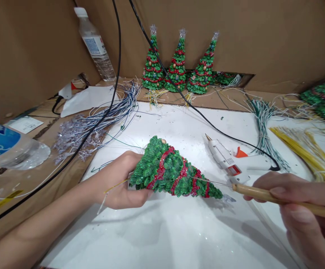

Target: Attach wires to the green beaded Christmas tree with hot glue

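Observation:
My left hand (125, 186) is closed round the broad base of a small green Christmas tree ornament (168, 168) with red glittery garlands. The tree lies on its side in the air, its clear star tip (227, 198) pointing right. A thin yellow and white wire (106, 192) sticks out past my left wrist. In my right hand (299, 205) is a wooden-handled awl (263, 193), gripped between thumb and fingers. Its thin metal shaft runs left along the front of the tree; I cannot make out whether the tip touches the surface.
A white hot glue gun (226, 158) lies behind the awl, its black cord arching overhead. Three finished-looking trees (176, 67) stand at the back. Wire bundles (260, 123) lie right, star lights (78, 138) left. Two plastic bottles (97, 52) are at the left.

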Action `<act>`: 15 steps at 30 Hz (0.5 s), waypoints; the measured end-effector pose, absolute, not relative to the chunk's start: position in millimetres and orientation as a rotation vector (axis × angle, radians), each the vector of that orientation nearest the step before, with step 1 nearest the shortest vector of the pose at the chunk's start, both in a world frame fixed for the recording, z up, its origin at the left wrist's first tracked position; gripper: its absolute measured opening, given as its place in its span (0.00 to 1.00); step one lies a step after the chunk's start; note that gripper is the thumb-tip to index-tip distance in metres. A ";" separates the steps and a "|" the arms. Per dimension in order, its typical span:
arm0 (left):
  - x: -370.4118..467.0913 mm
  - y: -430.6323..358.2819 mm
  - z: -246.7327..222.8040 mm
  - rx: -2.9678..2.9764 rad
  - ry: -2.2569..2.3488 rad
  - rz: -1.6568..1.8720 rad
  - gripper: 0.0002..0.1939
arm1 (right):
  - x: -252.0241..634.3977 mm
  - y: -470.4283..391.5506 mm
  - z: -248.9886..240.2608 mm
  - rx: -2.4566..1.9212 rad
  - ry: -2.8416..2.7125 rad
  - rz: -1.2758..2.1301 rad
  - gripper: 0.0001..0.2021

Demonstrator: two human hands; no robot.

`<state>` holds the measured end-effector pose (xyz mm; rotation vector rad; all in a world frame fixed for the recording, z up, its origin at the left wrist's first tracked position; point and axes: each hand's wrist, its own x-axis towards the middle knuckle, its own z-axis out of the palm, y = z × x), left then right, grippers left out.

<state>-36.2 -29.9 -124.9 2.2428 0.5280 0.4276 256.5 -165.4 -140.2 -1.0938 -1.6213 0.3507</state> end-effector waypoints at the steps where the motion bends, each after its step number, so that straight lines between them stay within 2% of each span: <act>1: -36.2 -29.8 -125.1 2.244 0.526 0.425 0.04 | 257.0 -165.5 -140.4 -1.091 -1.654 0.351 0.13; 5: -37.0 -29.3 -126.9 2.255 0.526 0.416 0.04 | 257.2 -163.8 -137.3 -1.063 -1.754 0.350 0.14; 15: -36.6 -29.2 -125.4 2.246 0.524 0.441 0.03 | 252.0 -161.3 -127.6 -1.086 -1.816 0.339 0.08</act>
